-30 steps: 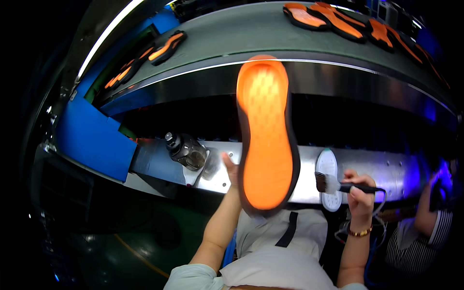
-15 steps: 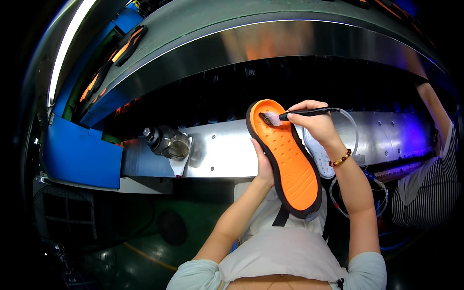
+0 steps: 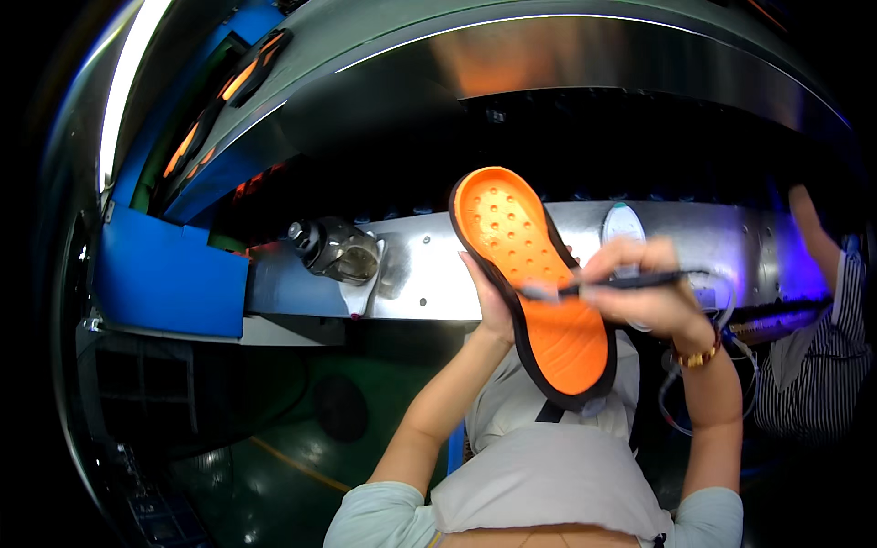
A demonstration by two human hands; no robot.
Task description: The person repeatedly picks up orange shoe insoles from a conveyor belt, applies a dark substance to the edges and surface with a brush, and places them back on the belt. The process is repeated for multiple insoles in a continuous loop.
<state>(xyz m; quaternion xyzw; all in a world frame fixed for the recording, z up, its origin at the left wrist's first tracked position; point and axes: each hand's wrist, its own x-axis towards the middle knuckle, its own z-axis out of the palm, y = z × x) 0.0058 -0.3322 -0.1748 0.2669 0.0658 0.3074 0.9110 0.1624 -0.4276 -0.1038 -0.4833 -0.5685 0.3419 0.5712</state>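
Note:
My left hand (image 3: 493, 309) grips a shoe sole (image 3: 565, 345) by its left edge, over my lap. The sole is orange on its upper face, with a black rim and rows of small round dimples toward the far end. In my right hand (image 3: 660, 306) is a black-handled brush (image 3: 639, 280) with a thin tube running from its rear end. Its blurred bristles lie at the middle of the orange face. Behind my right hand, a white sole-shaped piece (image 3: 624, 222) rests on the metal ledge, partly hidden.
A dark-capped bottle (image 3: 343, 254) stands on a white cloth on the metal ledge (image 3: 422, 274). Beyond it runs a conveyor with orange-and-black soles (image 3: 248, 77) at the far left. A blue housing (image 3: 174, 274) is at left; another person's striped garment (image 3: 813, 384) shows at right.
The brush has moved from the far end of the sole down to its middle. My right hand has come nearer and to the right; the view has shifted slightly.

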